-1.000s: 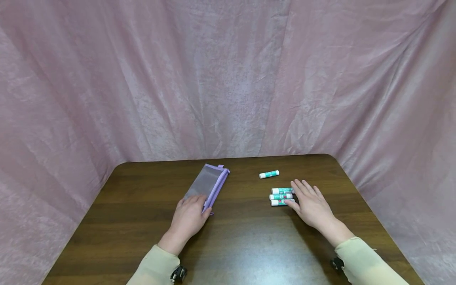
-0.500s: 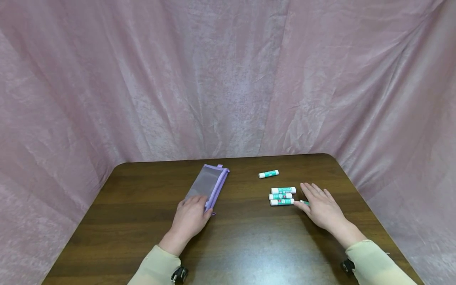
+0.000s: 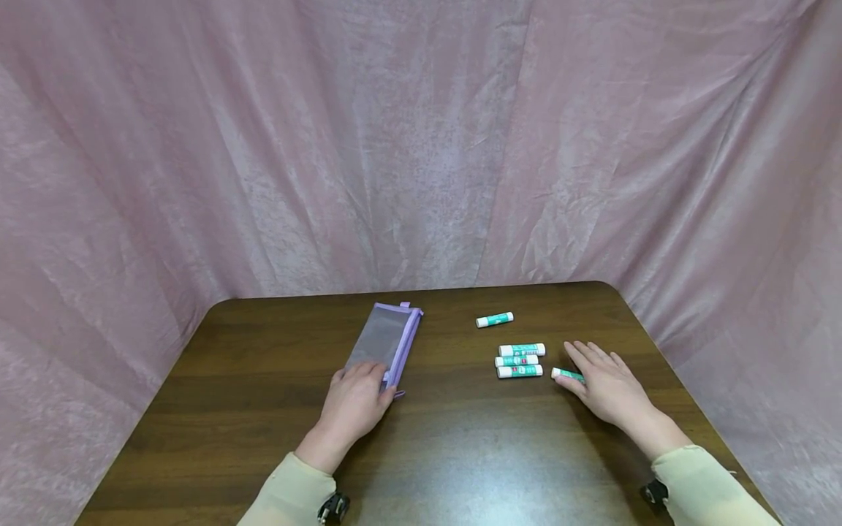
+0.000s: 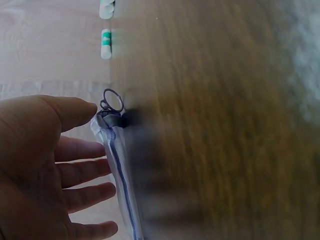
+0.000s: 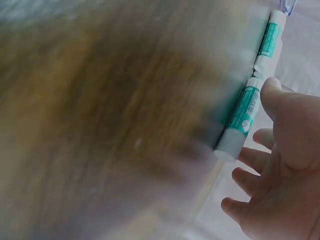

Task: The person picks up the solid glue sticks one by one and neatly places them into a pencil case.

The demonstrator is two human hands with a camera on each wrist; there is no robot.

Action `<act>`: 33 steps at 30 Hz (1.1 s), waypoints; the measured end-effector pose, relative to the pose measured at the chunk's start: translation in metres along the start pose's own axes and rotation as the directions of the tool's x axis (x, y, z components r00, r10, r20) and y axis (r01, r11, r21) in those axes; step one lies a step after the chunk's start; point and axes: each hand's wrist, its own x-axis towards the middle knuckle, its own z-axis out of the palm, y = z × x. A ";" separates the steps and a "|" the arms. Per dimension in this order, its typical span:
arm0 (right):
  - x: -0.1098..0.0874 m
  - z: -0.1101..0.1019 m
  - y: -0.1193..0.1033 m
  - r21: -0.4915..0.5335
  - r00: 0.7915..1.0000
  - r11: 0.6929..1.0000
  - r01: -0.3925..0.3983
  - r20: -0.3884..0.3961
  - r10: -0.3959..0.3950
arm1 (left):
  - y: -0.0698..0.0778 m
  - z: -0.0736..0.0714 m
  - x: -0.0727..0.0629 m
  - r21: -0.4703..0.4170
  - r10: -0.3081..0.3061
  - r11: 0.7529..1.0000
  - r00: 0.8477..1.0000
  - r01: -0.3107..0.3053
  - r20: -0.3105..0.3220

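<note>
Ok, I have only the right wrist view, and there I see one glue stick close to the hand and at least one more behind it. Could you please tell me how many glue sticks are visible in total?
Observer: The head view shows five: one glue stick beside the right hand, three more glue sticks side by side, and a single glue stick.

Operator: Thank you. And where is the left hand now?

Observer: It rests on the near end of a purple pouch.

Operator: Does the single glue stick touch those three?

Observer: No, it lies apart from them, nearer the far edge of the table.
</note>
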 end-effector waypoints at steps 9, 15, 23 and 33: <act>-0.007 0.002 0.011 0.000 1.000 1.000 0.008 -0.016 -0.008 | 0.003 -0.001 0.001 -0.007 0.000 1.000 1.000 0.000 0.018; -0.011 -0.001 0.016 -0.002 1.000 1.000 0.004 -0.010 -0.004 | 0.005 -0.003 0.002 -0.014 0.003 1.000 1.000 -0.002 0.028; -0.017 0.000 0.024 0.019 1.000 1.000 -0.005 -0.001 0.005 | 0.007 -0.003 0.002 -0.006 0.006 1.000 0.998 -0.005 0.055; -0.019 0.000 0.030 0.047 1.000 0.999 -0.001 -0.031 0.002 | 0.007 0.000 0.002 -0.011 -0.020 1.000 0.996 0.021 0.083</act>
